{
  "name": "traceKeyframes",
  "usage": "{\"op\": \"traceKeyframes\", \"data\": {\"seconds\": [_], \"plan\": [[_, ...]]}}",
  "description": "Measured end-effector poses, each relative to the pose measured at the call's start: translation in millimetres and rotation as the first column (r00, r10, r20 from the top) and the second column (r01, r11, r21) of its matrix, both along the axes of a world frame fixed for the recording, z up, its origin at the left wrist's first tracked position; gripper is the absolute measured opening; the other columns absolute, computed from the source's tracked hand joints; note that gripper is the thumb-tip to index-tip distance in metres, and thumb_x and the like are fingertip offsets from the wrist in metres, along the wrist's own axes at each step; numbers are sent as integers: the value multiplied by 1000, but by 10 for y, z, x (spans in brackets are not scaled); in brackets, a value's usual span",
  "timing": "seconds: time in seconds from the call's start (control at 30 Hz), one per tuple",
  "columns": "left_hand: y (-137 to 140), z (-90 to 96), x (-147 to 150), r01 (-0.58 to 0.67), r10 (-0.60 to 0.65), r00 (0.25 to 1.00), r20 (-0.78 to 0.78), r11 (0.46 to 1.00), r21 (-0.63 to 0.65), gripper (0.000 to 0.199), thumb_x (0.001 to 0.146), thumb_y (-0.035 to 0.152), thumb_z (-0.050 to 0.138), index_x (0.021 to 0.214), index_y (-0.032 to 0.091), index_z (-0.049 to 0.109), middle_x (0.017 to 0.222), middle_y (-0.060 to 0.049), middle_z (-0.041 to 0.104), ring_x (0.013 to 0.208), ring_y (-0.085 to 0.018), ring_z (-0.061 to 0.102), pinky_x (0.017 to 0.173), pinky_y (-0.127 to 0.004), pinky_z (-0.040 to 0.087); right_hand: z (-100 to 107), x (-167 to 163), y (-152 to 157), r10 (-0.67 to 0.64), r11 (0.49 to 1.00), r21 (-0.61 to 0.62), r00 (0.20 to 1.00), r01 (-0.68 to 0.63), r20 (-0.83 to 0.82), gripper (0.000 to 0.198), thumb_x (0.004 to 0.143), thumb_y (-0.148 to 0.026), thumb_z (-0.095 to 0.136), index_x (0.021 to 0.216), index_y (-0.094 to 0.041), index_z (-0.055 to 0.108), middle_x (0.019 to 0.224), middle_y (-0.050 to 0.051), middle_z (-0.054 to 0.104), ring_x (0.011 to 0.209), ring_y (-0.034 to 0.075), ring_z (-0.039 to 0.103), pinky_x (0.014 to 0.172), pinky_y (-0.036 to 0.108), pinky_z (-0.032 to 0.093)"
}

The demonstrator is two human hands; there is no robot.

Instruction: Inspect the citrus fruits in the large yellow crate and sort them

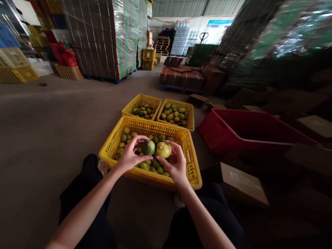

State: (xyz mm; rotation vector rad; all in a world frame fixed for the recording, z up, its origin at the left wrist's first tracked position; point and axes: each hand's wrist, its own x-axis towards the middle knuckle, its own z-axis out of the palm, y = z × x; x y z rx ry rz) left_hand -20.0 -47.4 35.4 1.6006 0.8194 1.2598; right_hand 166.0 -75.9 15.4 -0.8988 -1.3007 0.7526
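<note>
My left hand is closed round a dark green lemon, thumb below and fingers above. Beside it, my right hand grips a yellow lemon in the same way. The two fruits are held side by side, almost touching, above a large yellow plastic crate. Many green and yellow lemons lie in that crate, partly hidden by my hands.
Behind stand two smaller yellow crates, the left and the right, both holding similar fruit. A red tub and a cardboard box are at right. Wrapped pallet stacks rise further back.
</note>
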Motion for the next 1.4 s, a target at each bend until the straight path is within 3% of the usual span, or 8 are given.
{"op": "traceKeyframes", "data": {"seconds": [0.33,0.6,0.7,0.83,1.03,1.27,1.33,1.4], "plan": [[-56,55,-55,21,-18,999,-46,997,69,48,66,24,85,106,22,59,122,-12,66,118,-24,61,102,-40,47,18,122,-72,-132,973,222,933,58,335,46,73,-19,79,115,-27,60,123,8,64,116,26,61,97,43,51],[-46,27,-78,23,-10,995,-95,990,140,47,68,26,84,108,21,59,123,-12,66,119,-25,60,104,-42,45,56,127,-90,-189,960,268,902,86,388,44,75,-20,78,115,-27,60,121,9,65,113,25,63,95,41,53],[-36,20,-75,31,-24,997,-75,995,98,49,66,27,85,109,21,61,123,-12,65,119,-25,59,103,-42,46,54,122,-87,-161,973,213,921,88,354,45,72,-22,81,113,-27,62,120,8,66,113,25,62,95,41,53],[10,-11,-32,21,-11,997,76,992,-125,51,61,30,87,107,21,66,125,-11,62,117,-25,58,94,-38,51,79,83,-75,-17,998,-56,994,23,109,48,66,-32,84,108,-25,62,110,6,68,101,24,66,85,37,57],[94,-97,8,130,12,971,239,811,-570,50,62,43,85,103,16,72,105,-10,71,104,-25,64,92,-36,50,134,17,-53,79,886,-431,973,-169,-219,40,72,-52,74,95,-22,63,81,1,67,67,17,64,53,27,53],[36,-72,54,176,87,937,337,718,-673,27,71,24,79,95,14,72,95,-8,72,91,-19,67,82,-28,54,90,-49,12,-23,757,-574,865,-313,-501,51,77,-66,60,101,-21,58,68,1,65,52,20,62,38,28,45],[21,-65,92,172,172,914,368,657,-734,14,75,18,73,88,13,71,87,-8,73,80,-16,67,75,-25,56,56,-72,40,-19,711,-592,831,-379,-555,46,78,-64,59,95,-21,58,62,0,64,49,19,60,34,26,41],[15,-57,129,216,227,880,417,591,-777,8,79,15,67,86,12,70,85,-8,73,74,-14,67,73,-25,58,22,-106,58,-34,716,-570,796,-403,-605,40,79,-60,62,92,-23,58,61,-2,63,46,17,59,32,24,36]]}}
